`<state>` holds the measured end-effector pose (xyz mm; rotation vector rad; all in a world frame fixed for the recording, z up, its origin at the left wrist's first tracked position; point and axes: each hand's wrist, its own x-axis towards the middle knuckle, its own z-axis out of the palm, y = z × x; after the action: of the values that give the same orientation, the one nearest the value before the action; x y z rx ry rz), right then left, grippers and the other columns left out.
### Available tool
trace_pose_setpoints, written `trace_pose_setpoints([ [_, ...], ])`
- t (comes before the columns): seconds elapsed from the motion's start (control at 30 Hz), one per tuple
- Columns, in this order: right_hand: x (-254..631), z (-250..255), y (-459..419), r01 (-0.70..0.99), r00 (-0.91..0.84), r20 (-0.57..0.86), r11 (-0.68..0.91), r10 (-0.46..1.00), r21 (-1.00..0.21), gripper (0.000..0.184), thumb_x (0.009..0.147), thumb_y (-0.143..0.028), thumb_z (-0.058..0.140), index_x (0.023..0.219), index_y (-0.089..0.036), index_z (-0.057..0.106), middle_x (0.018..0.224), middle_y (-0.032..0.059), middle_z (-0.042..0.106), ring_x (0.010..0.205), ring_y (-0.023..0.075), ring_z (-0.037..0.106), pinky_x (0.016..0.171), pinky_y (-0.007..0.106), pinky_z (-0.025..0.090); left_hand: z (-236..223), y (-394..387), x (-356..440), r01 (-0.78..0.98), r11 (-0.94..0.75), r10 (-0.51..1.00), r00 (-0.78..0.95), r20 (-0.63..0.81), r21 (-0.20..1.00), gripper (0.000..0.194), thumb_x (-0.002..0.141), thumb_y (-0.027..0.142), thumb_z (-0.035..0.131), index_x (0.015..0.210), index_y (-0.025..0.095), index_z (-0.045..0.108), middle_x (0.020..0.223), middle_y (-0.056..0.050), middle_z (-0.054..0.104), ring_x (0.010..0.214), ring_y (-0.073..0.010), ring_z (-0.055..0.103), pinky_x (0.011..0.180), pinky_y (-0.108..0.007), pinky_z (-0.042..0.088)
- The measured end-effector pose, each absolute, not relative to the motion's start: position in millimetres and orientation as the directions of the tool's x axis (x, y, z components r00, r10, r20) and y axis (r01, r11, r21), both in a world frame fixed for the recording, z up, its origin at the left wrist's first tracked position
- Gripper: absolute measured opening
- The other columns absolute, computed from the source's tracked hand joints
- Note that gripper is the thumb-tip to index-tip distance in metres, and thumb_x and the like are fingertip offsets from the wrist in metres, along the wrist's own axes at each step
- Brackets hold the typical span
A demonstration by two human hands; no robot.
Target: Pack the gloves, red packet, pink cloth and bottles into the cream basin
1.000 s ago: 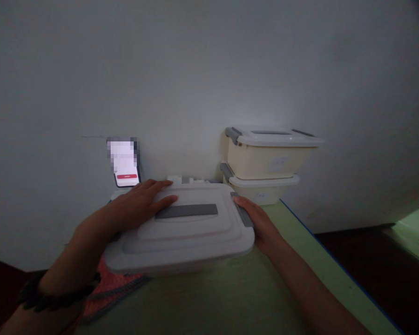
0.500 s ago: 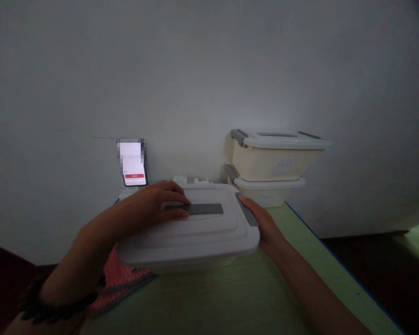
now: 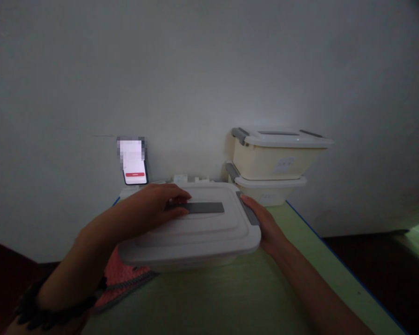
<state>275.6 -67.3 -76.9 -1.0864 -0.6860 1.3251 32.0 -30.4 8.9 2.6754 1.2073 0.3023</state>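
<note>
A white lidded plastic box [image 3: 209,230] with a grey handle strip on its lid sits in front of me on a pale green table [image 3: 237,298]. My left hand [image 3: 150,207] lies on the lid, its fingers curled over the left end of the grey strip. My right hand [image 3: 267,225] presses against the box's right side at the grey latch, fingers partly hidden behind the box.
Two cream lidded boxes [image 3: 274,160] are stacked at the back right against the wall. A phone [image 3: 135,163] with a lit screen leans on the wall at the back left. A pink cloth [image 3: 122,279] lies under the box's left corner. The table's blue right edge [image 3: 335,251] borders a dark floor.
My left hand slid right along the lid onto the left end of the grey strip and its fingers curled. The box and my right hand barely shifted.
</note>
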Motion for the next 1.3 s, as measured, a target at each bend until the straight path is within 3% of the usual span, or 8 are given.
trace_pose_setpoints([
  [0.2, 276, -79, -66, -0.408, 0.182, -0.181, -0.093, 0.966, -0.908, 0.027, 0.071, -0.041, 0.068, 0.088, -0.020, 0.071, 0.089, 0.0022, 0.073, 0.082, 0.0195, 0.064, 0.075, 0.029, 0.047, 8, -29, 31, 0.704, -0.642, 0.753, 0.653, 0.079, 0.304, 0.031, 0.083, 0.039, 0.048, 0.106, 0.022, 0.062, 0.101, -0.003, 0.069, 0.089, -0.0195, 0.063, 0.081, -0.031, 0.047],
  [0.7, 275, -78, -67, -0.393, 0.204, -0.217, -0.123, 0.954, -0.911, 0.030, 0.070, -0.042, 0.068, 0.090, -0.020, 0.070, 0.087, 0.0030, 0.073, 0.078, 0.0196, 0.064, 0.073, 0.031, 0.046, 6, -28, 30, 0.654, -0.715, 0.690, 0.717, 0.103, 0.247, 0.029, 0.088, 0.034, 0.046, 0.108, 0.024, 0.064, 0.107, -0.003, 0.066, 0.095, -0.0192, 0.061, 0.086, -0.031, 0.044],
  [0.97, 276, -78, -66, -0.392, 0.175, -0.201, -0.119, 0.964, -0.912, 0.029, 0.071, -0.041, 0.066, 0.091, -0.020, 0.069, 0.088, 0.0027, 0.073, 0.079, 0.0201, 0.064, 0.074, 0.031, 0.047, 12, -28, 27, 0.630, -0.703, 0.681, 0.731, 0.054, 0.330, 0.031, 0.088, 0.036, 0.044, 0.107, 0.023, 0.064, 0.111, -0.004, 0.062, 0.097, -0.0189, 0.059, 0.088, -0.029, 0.045],
  [1.1, 277, -76, -64, -0.396, 0.141, -0.213, -0.143, 0.967, -0.907, 0.025, 0.070, -0.039, 0.066, 0.086, -0.021, 0.069, 0.081, 0.0016, 0.073, 0.074, 0.0198, 0.064, 0.070, 0.031, 0.046, 12, -21, 9, 0.698, -0.644, 0.754, 0.648, 0.107, 0.314, 0.041, 0.086, 0.048, 0.040, 0.114, 0.025, 0.059, 0.126, -0.006, 0.052, 0.107, -0.0226, 0.055, 0.092, -0.033, 0.044],
  [1.17, 277, -74, -64, -0.396, 0.114, -0.189, -0.130, 0.975, -0.909, 0.024, 0.068, -0.037, 0.066, 0.086, -0.021, 0.068, 0.079, 0.0003, 0.072, 0.071, 0.0190, 0.063, 0.067, 0.029, 0.045, 8, -15, -2, 0.747, -0.607, 0.791, 0.600, 0.119, 0.270, 0.047, 0.085, 0.051, 0.039, 0.116, 0.021, 0.058, 0.124, -0.009, 0.053, 0.110, -0.0250, 0.053, 0.094, -0.036, 0.043],
  [1.3, 278, -74, -65, -0.389, 0.091, -0.156, -0.109, 0.984, -0.915, 0.023, 0.065, -0.032, 0.067, 0.086, -0.021, 0.067, 0.075, -0.0014, 0.071, 0.067, 0.0173, 0.062, 0.062, 0.027, 0.044, 1, -7, -16, 0.860, -0.442, 0.888, 0.459, -0.010, 0.254, 0.061, 0.083, 0.058, 0.037, 0.127, 0.017, 0.048, 0.115, -0.013, 0.061, 0.099, -0.0259, 0.060, 0.083, -0.036, 0.049],
])
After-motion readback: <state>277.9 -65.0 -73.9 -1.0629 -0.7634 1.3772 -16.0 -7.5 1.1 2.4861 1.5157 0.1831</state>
